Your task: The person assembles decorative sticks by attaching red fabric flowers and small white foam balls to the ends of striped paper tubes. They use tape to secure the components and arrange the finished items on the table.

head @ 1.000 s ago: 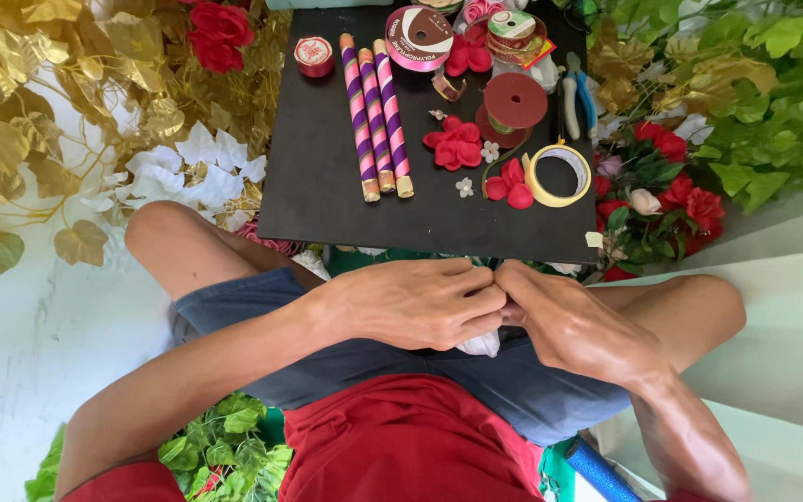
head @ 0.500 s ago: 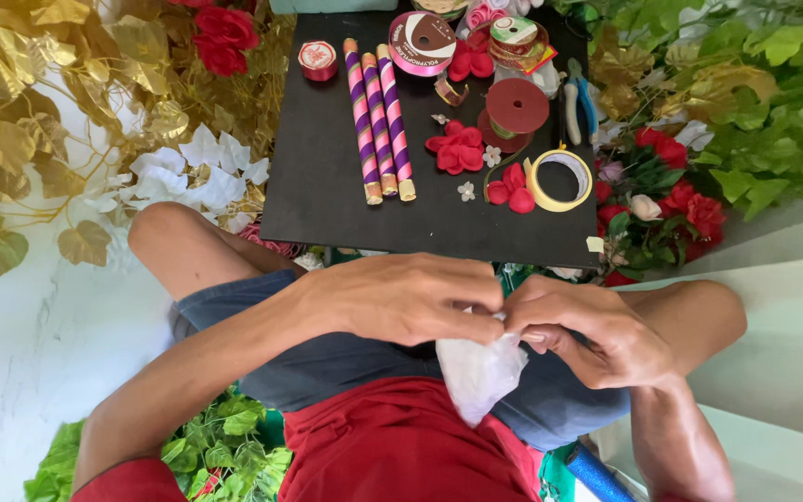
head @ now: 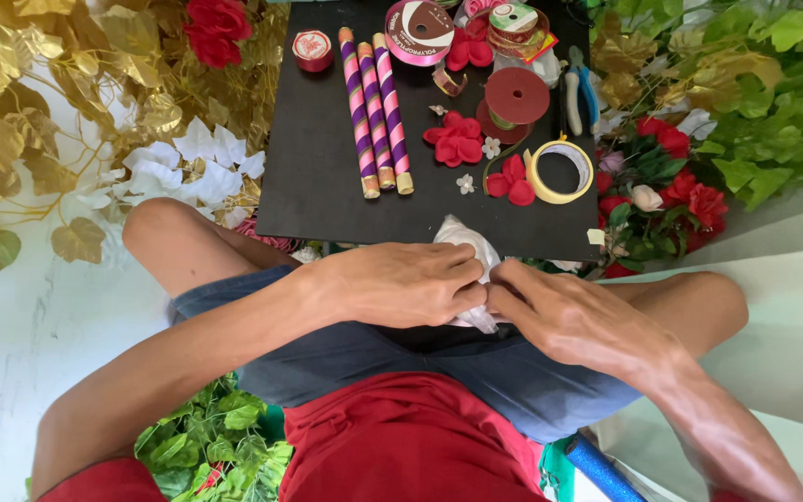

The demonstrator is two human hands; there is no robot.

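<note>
White fabric piece pinched between both hands over the lap

White fabric piece: crumpled, thin, pale. Sits between the two hands at the near edge of the black board, above the person's lap. Upper part pokes up over the knuckles; a small bit shows below the hands, against the dark blue shorts.

Left hand: palm down, fingers curled closed, fingertips gripping the left side of the fabric.

Right hand: palm down, fingers bent inward, tips closed on the right side of the fabric. The two hands touch or nearly touch at the fingertips; exact contact cannot be told.

On the board, well apart from the hands:
- three striped paper rolls, pink and purple, lying side by side, lengthwise away from the person
- red fabric flowers near the centre, with small white blossoms beside them
- dark red ribbon spool just beyond the flowers
- yellow tape ring at the right, flat on the board
- blue-handled pliers at the far right edge

Surroundings: gold leaves to the left, green foliage with red roses to the right. Person sits cross-legged, red shirt at the bottom of the view.
</note>
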